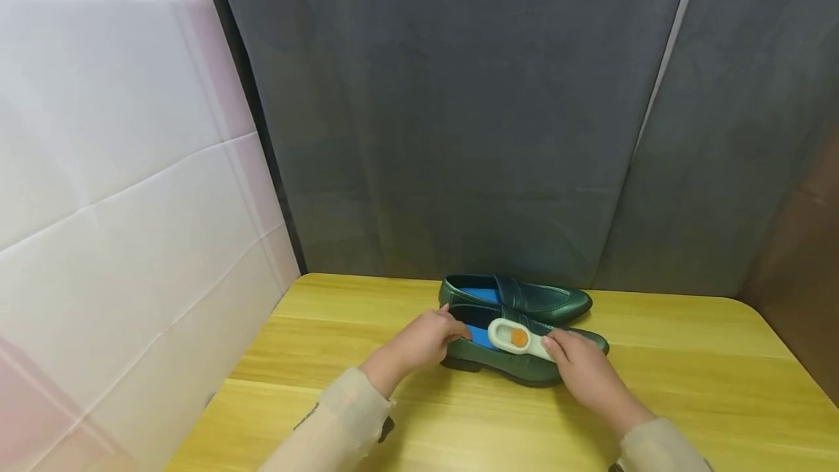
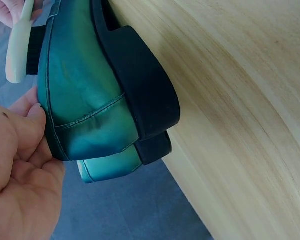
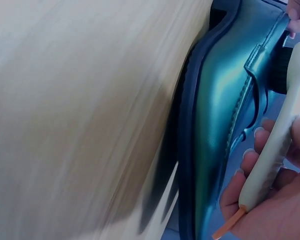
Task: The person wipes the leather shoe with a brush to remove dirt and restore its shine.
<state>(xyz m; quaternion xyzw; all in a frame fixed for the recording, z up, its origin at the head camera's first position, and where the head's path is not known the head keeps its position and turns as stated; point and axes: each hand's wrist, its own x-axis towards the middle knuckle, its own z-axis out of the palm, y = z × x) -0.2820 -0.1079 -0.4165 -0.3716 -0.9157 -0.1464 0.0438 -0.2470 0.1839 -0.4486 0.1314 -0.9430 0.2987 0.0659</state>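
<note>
In the head view, a pale brush [image 1: 519,339] is hanging over the mouth of the near shoe [image 1: 521,367], its handle running toward the toe. Its dark bristles [image 3: 279,75] are pointing at the shoe; whether they are touching it, I cannot tell. The green shoe is sitting sole down at the desk [image 1: 498,425], a blue insole [image 1: 481,336] showing inside. The right hand [image 1: 582,368] is wrapping its grip round the brush handle, an orange cord [image 3: 229,223] poking out at the end. The left hand [image 1: 426,339] is pinching the shoe's heel rim. Just beyond, the far shoe [image 1: 547,301] is lying alongside, pointing the same way, with a grey curtain [image 1: 452,108] hanging behind.

As a judgement, the pinch at the heel is leaving the toe unsupported, so a hard stroke there could be swinging or tipping the near shoe and nudging its mate toward the back edge. Pressing through a loose grip could be twisting the brush, letting its hard head be scuffing the shiny surface.
</note>
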